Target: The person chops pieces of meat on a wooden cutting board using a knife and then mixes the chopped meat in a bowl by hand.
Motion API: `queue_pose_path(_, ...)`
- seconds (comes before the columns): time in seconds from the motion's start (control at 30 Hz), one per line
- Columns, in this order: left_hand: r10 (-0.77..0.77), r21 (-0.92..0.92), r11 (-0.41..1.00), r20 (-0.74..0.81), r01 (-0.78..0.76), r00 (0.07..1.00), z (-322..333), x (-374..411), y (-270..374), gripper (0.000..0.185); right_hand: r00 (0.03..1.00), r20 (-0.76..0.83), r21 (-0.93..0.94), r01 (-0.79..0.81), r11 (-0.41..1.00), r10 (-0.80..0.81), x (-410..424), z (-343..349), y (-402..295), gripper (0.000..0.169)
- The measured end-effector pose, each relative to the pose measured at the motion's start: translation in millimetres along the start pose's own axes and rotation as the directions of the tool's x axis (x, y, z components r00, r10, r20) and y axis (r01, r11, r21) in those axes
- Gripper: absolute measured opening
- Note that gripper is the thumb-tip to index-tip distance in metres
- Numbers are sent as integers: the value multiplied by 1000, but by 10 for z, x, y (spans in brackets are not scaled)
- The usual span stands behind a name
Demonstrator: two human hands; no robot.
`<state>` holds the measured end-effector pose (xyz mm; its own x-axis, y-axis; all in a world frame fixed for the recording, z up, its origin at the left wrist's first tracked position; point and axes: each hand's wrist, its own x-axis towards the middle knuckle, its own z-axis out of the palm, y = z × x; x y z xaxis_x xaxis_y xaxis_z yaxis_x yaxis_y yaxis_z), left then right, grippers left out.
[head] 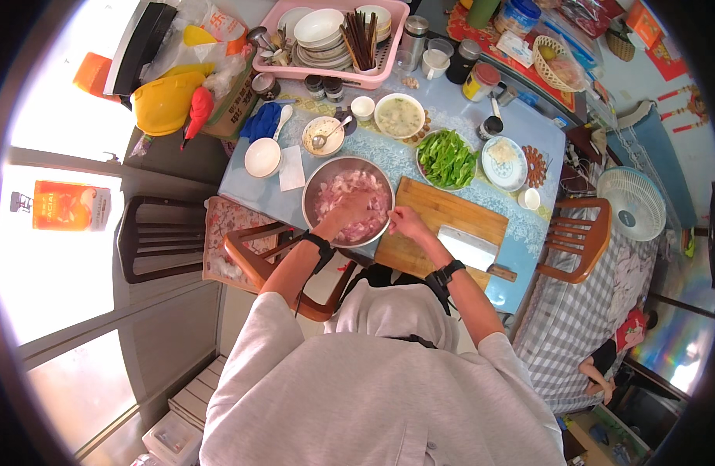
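A steel mixing bowl (308,204) with pieces of raw meat (351,182) stands at the table's near edge. My left hand (353,211) is down in the meat, its fingertips partly hidden, so its grip is unclear. The fingers of my right hand (405,222) pinch the bowl's right rim. Right of the bowl lies a wooden cutting board (418,201), with a cleaver (467,246) on it. Beyond the board are a bowl of chopped green leaves (446,158) and a patterned plate (504,175) with a pale minced heap.
A soup bowl (399,115), a small bowl with a spoon (323,136) and an empty white bowl (262,158) stand behind the mixing bowl. A pink dish rack (328,74) is at the back. Wooden chairs (588,239) flank the table. A person (620,343) is on the bed at right.
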<state>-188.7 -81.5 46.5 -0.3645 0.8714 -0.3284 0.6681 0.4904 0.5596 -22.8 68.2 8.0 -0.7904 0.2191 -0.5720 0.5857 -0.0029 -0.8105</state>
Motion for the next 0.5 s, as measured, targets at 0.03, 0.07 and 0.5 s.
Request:
queue_pose_path(0.03, 13, 21, 1000, 47, -14, 999, 15, 9, -29, 42, 1000, -1, 2, 12, 1000, -12, 3, 7, 3, 32)
queue_pose_path(0.07, 27, 41, 999, 96, -31, 995, 24, 35, -59, 39, 1000, -3, 3, 22, 1000, -22, 5, 11, 9, 32)
queue_pose_path(0.5, -303, 47, 943, -296, 330, 906, 10, -117, -925, 48, 1000, 18, 16, 6, 1000, -6, -39, 17, -99, 33)
